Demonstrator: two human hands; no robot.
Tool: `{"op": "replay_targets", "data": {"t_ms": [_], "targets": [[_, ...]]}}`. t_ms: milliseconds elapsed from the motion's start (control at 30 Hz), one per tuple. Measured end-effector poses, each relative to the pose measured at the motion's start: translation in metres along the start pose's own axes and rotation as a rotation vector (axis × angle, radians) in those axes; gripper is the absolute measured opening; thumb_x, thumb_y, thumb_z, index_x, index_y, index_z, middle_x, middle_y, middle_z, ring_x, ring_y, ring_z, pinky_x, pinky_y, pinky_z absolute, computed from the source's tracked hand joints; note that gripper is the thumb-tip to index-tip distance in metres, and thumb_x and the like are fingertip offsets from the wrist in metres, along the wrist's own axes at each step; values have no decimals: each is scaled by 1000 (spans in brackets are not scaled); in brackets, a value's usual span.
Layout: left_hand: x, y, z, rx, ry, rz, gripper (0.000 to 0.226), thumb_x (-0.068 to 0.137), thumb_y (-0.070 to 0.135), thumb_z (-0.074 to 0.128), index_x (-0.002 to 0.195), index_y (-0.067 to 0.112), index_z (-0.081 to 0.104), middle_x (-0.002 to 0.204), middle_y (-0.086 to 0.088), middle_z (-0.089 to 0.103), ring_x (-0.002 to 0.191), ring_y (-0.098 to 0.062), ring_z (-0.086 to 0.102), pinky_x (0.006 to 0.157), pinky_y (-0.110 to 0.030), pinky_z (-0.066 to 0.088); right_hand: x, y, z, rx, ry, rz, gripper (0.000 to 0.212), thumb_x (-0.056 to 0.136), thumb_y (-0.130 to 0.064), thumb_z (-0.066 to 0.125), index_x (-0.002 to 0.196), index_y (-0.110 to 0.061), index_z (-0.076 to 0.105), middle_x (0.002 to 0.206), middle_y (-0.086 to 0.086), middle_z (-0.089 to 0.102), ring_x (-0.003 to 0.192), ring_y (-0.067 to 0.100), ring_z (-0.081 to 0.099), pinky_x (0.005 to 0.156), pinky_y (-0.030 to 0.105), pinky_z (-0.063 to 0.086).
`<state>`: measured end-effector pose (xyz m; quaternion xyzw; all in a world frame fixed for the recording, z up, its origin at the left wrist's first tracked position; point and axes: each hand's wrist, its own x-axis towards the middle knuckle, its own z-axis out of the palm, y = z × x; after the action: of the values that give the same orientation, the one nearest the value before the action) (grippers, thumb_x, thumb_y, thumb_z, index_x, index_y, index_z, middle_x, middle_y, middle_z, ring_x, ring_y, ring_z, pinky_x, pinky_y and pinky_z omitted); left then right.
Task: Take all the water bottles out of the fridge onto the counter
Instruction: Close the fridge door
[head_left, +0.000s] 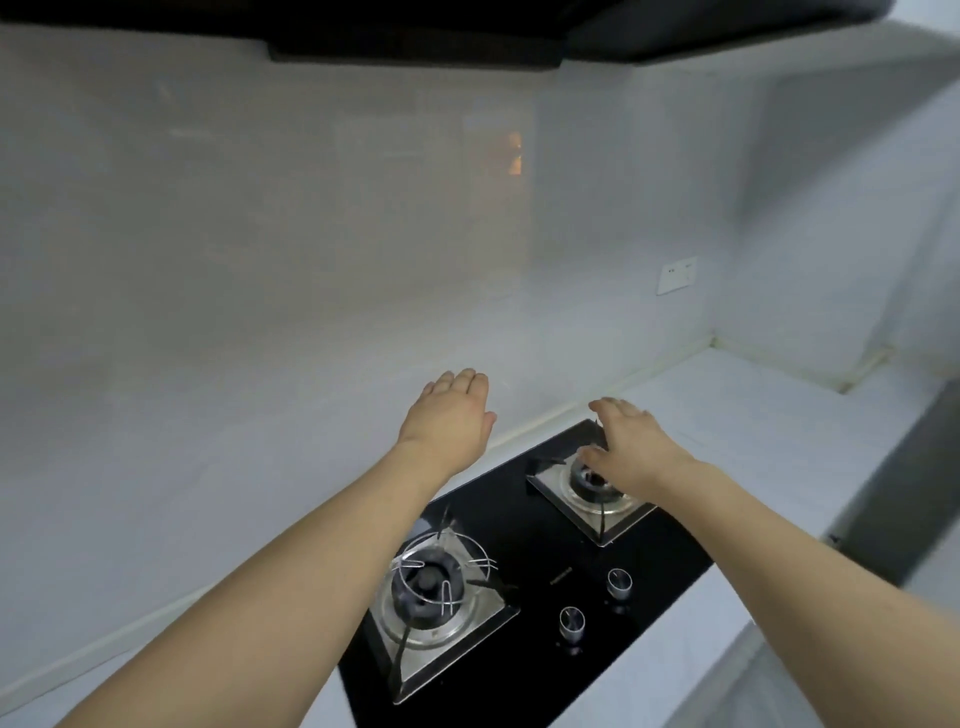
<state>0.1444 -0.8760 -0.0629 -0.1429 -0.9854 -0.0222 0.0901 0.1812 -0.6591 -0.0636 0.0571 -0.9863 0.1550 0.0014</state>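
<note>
While outstretched, two empty hands: left hand (451, 415), right hand (631, 449).

the range hood (415, 31) is cut off by the top edge, so only its dark underside shows. the right hand (631, 449) hides part of the far burner (592, 483), and the left forearm (291, 566) hides the near left corner of the black hob (524, 649), whose front runs out at the bottom edge. both arms are cut off at the lower edge. the small print between the burners is too small to read. the warm reflection (511, 153) in the wall (208, 234) is too blurred to tell. the surface (769, 426) is cut off at the right.
</note>
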Motion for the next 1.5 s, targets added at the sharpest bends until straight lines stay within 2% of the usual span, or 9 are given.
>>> {"op": "replay_targets", "data": {"t_ms": [367, 600, 867, 1033, 1200, 1367, 1500], "targets": [[13, 125, -12, -37, 49, 250, 53, 103, 33, 36, 149, 7, 26, 157, -11, 27, 142, -29, 26, 118, -39, 21, -85, 86, -55, -8, 100, 214, 65, 97, -34, 51, 151, -11, 22, 159, 8, 19, 146, 24, 18, 117, 36, 14], [0, 227, -29, -75, 127, 286, 52, 102, 35, 37, 146, 7, 31, 153, -11, 33, 139, -28, 32, 116, -38, 25, -154, 167, -93, -6, 165, 286, 65, 96, -38, 51, 151, -15, 23, 158, 4, 22, 142, 28, 24, 116, 39, 24], [-28, 367, -17, -127, 99, 300, 50, 101, 36, 40, 141, 7, 35, 145, -12, 41, 131, -31, 40, 110, -39, 31, -254, 275, -120, -19, 199, 328, 66, 95, -39, 53, 150, -14, 25, 156, 5, 26, 143, 26, 25, 117, 38, 21], [-52, 441, -10, -99, 74, 399, 51, 101, 36, 38, 143, 7, 32, 149, -11, 36, 134, -29, 38, 111, -39, 30, -309, 320, -139, -45, 191, 361, 63, 97, -34, 51, 149, -9, 26, 155, 8, 29, 143, 23, 25, 116, 35, 20], [-53, 470, -13, -95, 68, 428, 52, 102, 36, 38, 145, 7, 31, 150, -11, 35, 134, -29, 38, 110, -37, 30, -334, 343, -146, -11, 237, 365, 62, 96, -32, 52, 148, -9, 29, 153, 10, 32, 140, 24, 28, 113, 32, 22], [-53, 488, -6, -120, 5, 395, 52, 102, 36, 37, 145, 8, 31, 153, -11, 32, 135, -30, 36, 110, -37, 29, -355, 360, -148, -8, 197, 409, 62, 96, -32, 51, 149, -10, 27, 155, 10, 28, 143, 24, 25, 115, 32, 18], [-71, 507, -1, -155, -23, 369, 50, 102, 36, 39, 143, 8, 33, 149, -9, 37, 132, -29, 40, 108, -37, 33, -374, 374, -153, 5, 208, 396, 58, 96, -28, 51, 147, -7, 30, 150, 11, 35, 139, 26, 30, 112, 33, 21]]}}
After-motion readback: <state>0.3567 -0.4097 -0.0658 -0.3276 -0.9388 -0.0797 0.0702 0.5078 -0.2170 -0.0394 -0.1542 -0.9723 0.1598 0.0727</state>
